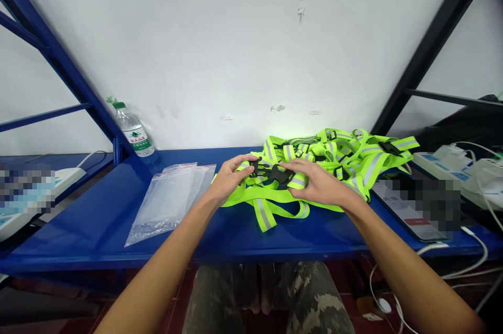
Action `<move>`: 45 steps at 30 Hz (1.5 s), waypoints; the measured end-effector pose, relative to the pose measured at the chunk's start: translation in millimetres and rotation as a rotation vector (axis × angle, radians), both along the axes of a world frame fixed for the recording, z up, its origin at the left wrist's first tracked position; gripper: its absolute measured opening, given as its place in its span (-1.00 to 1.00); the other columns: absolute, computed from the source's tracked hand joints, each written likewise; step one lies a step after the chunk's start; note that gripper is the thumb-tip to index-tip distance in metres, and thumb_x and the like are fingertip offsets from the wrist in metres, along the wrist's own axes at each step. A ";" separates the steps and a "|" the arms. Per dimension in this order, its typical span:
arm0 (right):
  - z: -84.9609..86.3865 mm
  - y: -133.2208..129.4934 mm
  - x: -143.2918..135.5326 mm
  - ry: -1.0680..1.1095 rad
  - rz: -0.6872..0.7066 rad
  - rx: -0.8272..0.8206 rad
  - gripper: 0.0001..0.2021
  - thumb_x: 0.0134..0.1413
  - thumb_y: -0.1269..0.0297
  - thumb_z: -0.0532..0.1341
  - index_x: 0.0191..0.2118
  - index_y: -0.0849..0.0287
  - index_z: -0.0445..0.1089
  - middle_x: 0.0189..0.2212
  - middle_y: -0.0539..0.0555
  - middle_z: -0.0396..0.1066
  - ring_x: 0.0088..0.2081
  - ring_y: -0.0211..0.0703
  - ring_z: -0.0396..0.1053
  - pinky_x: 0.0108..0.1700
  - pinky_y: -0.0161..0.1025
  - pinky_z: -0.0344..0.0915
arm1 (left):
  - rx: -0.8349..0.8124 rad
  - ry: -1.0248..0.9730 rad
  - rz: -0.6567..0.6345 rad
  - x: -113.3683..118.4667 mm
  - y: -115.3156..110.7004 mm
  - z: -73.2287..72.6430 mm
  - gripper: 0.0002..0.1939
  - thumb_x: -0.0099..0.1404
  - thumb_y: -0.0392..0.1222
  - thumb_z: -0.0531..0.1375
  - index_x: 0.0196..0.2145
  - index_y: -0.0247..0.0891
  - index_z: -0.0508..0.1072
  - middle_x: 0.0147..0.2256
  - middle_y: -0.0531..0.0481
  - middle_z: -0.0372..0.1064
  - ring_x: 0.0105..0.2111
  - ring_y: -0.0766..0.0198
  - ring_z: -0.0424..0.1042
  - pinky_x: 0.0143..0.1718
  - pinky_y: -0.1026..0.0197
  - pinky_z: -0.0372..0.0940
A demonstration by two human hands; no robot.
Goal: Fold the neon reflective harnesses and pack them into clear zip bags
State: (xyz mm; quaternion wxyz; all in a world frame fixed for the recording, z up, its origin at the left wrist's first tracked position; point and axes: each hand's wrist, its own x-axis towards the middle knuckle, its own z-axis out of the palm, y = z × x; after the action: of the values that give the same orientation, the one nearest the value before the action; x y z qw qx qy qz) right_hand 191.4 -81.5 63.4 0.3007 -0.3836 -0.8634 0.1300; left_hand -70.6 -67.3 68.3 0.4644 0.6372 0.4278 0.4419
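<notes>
A heap of neon-yellow reflective straps (371, 166) with grey stripes and black buckles lies on the blue table (98, 218). My left hand (231, 179) pinches the pronged half of a black side-release buckle (260, 167) between thumb and fingertips. Close to it, my right hand (316, 182) grips the strap and the buckle's other half (280, 175). The two halves are very near each other; whether they touch I cannot tell. One strap loop (265, 213) hangs loosely toward the table's front.
Clear zip bags (168, 197) lie left of my hands. A water bottle (135, 132) stands against the wall at the back left. To the right are a phone (408, 211), white cables and a power strip (451, 166). Metal frame posts rise on both sides.
</notes>
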 end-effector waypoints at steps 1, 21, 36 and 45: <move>-1.5 -0.4 -0.4 -0.011 0.007 0.011 -0.36 -0.06 0.37 0.29 0.22 0.04 0.30 0.11 0.16 0.33 0.09 0.09 0.34 0.14 0.03 0.26 | 0.017 0.027 -0.010 1.3 -0.5 -0.6 -0.61 0.14 -0.05 0.28 -0.07 -0.20 0.49 0.02 -0.07 0.40 -0.23 0.26 0.38 -0.33 0.26 0.23; -4.2 -2.4 -5.1 0.194 0.008 -0.155 -0.42 -0.23 0.53 0.16 0.04 0.08 0.39 0.09 0.08 0.37 0.15 0.01 0.30 0.22 -0.04 0.16 | 0.128 0.129 -0.060 2.9 3.0 -13.0 -0.68 0.23 -0.04 0.23 -0.09 -0.19 0.39 0.05 -0.06 0.35 0.08 0.13 0.28 0.17 0.06 0.09; 1.1 1.8 -15.6 0.263 0.124 -0.263 -0.59 -0.16 0.51 0.15 -0.11 0.08 0.18 0.10 0.11 0.27 0.18 -0.05 0.20 0.23 -0.05 0.10 | -0.001 0.040 -0.117 13.9 -2.3 -10.7 -0.56 0.19 0.02 0.27 -0.03 -0.22 0.40 0.04 -0.09 0.34 -0.10 0.17 0.37 -0.17 0.22 0.26; -7.0 -4.2 -33.2 -0.046 -0.188 0.102 -0.27 -0.03 0.23 0.26 0.29 0.19 0.06 0.18 0.28 0.23 0.17 0.21 0.23 0.15 0.07 0.20 | 0.294 0.402 -0.188 11.8 0.5 11.5 -0.36 0.01 -0.16 0.37 0.05 -0.24 0.29 -0.01 -0.12 0.33 -0.07 0.11 0.35 -0.02 0.12 0.24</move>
State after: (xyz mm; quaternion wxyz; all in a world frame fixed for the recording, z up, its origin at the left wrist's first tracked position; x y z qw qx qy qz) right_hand 158.2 -85.7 56.4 0.3107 -0.4502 -0.8357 0.0483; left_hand -58.8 -66.8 79.8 0.3116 0.8099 0.3816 0.3185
